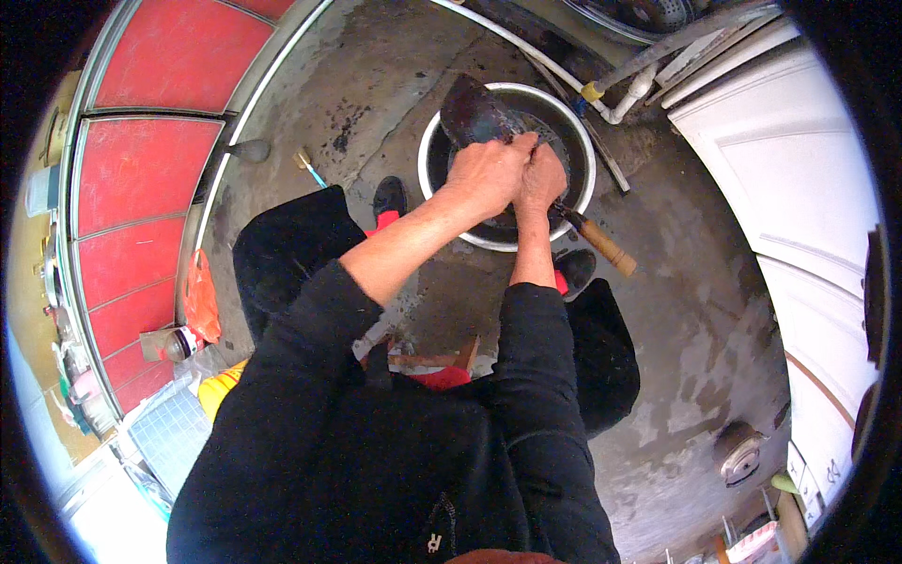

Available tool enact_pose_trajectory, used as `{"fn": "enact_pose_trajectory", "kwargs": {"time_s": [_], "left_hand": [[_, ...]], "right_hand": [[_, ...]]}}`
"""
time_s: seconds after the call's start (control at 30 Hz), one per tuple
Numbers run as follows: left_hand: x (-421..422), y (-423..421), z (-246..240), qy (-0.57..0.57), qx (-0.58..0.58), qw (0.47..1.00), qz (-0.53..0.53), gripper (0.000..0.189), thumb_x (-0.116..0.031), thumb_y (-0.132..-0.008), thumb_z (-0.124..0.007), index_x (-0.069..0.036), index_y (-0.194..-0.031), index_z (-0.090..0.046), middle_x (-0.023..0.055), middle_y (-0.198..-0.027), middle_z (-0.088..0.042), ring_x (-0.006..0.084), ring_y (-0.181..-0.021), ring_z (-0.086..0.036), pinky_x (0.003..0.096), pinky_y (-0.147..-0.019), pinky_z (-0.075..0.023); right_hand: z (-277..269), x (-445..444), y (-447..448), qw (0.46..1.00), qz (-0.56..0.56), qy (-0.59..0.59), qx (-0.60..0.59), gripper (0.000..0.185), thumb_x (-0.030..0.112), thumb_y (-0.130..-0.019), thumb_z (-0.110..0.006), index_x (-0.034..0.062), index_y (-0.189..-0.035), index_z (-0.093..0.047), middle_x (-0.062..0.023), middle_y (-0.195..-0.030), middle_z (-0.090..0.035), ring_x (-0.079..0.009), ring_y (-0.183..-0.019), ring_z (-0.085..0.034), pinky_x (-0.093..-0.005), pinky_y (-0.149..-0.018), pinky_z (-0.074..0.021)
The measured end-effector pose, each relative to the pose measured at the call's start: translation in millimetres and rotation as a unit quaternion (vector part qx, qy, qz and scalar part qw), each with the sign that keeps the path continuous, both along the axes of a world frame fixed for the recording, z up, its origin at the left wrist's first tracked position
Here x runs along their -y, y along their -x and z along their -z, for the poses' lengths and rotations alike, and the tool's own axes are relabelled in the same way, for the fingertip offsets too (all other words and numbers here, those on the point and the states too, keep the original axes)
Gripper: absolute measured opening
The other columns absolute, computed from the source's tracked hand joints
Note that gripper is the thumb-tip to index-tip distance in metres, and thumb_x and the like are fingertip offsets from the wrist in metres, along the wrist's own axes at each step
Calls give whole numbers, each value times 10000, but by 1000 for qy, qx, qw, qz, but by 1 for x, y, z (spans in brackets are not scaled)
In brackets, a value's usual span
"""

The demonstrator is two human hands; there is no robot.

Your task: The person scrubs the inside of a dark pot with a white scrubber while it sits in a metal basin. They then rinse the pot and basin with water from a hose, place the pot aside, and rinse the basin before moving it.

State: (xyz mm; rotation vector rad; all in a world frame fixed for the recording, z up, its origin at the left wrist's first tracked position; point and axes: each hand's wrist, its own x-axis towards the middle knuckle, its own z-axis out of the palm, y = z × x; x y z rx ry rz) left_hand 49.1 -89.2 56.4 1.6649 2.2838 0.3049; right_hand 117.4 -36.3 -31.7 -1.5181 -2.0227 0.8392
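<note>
Both my hands meet over a round metal basin (427, 151) on the floor between my feet. My left hand (486, 176) is curled against the lower edge of a dark, curved metal utensil (473, 113), perhaps a wok or pan. Pressed beside it is my right hand (544, 176), its fingers curled and mostly hidden. A turned wooden handle (604, 245) sticks out past the basin's rim at lower right; it seems to belong to the utensil, but my hands cover the join. The basin's inside looks dark and wet.
Pipes (624, 99) run along the far side. A small brush (310, 168) and an orange plastic bag (202, 296) lie left, by red panels (151, 176). White panelled doors (782, 162) stand right. A metal kettle (738, 455) sits on the concrete floor.
</note>
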Motion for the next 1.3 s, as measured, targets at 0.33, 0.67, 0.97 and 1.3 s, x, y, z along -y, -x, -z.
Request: {"fn": "enact_pose_trajectory", "kwargs": {"time_s": [0.33, 0.67, 0.97, 1.3], "left_hand": [[17, 9, -11, 2, 17, 999, -50, 329, -188, -916, -520, -117, -1236, -544, 213, -828, -660, 403, -780, -639, 502, -681, -507], [1, 6, 2, 7, -28, 996, -87, 363, -180, -906, -524, -88, -1257, -521, 212, -794, -663, 406, -737, -650, 501, -661, -520], [5, 24, -6, 12, -21, 998, -66, 343, -204, -909, -526, -105, -1237, -536, 236, -814, -659, 407, -779, -653, 517, -679, -519], [-7, 37, -3, 11, -41, 996, -77, 334, -178, -900, -518, -84, -1219, -536, 230, -758, -656, 393, -724, -660, 497, -646, -534]], "right_hand": [[-4, -14, -3, 998, -25, -49, -37, 180, 219, -832, -556, 77, -921, -621, -169, -828, -659, -388, -789, -620, -491, -702, -453], [-4, -11, 0, 999, 18, -33, -24, 283, 348, -877, -551, 68, -836, -561, -175, -822, -644, -407, -771, -610, -511, -639, -453], [-3, -9, 3, 999, 14, -43, -25, 314, 372, -875, -567, 72, -783, -570, -167, -794, -640, -411, -751, -602, -509, -632, -450], [-8, -5, 1, 997, 35, -48, -39, 235, 312, -856, -583, 77, -837, -587, -166, -789, -644, -412, -742, -605, -513, -628, -455]]}}
